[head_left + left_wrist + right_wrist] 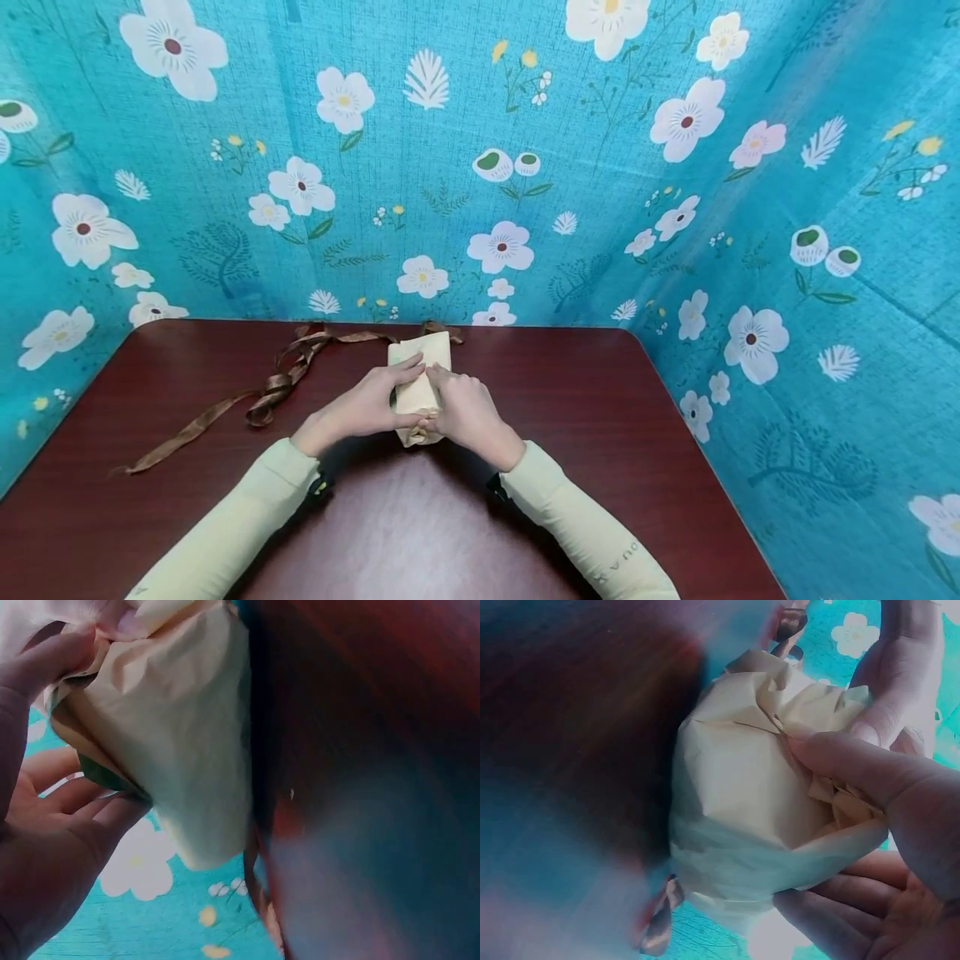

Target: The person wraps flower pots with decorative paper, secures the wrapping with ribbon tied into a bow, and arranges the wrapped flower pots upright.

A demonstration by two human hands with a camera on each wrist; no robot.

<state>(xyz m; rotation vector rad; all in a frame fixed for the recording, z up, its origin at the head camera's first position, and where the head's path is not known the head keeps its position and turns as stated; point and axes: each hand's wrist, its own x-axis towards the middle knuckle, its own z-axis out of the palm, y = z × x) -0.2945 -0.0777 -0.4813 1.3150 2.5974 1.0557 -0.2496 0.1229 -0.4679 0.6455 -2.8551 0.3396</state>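
A parcel in cream wrapping paper stands out against the dark table, its near end crumpled into folds. My left hand grips its left side, with the thumb at the gathered near end and the fingers along the upper face. From the other side my right hand holds it, thumb at the same folds. The right wrist view shows the right thumb pressing into the pleated paper, close to the left thumb. What the paper wraps is hidden.
A brown ribbon, looped and twisted, trails across the table to the left and passes behind the parcel. The dark red table ends at a blue flowered cloth at the back and right.
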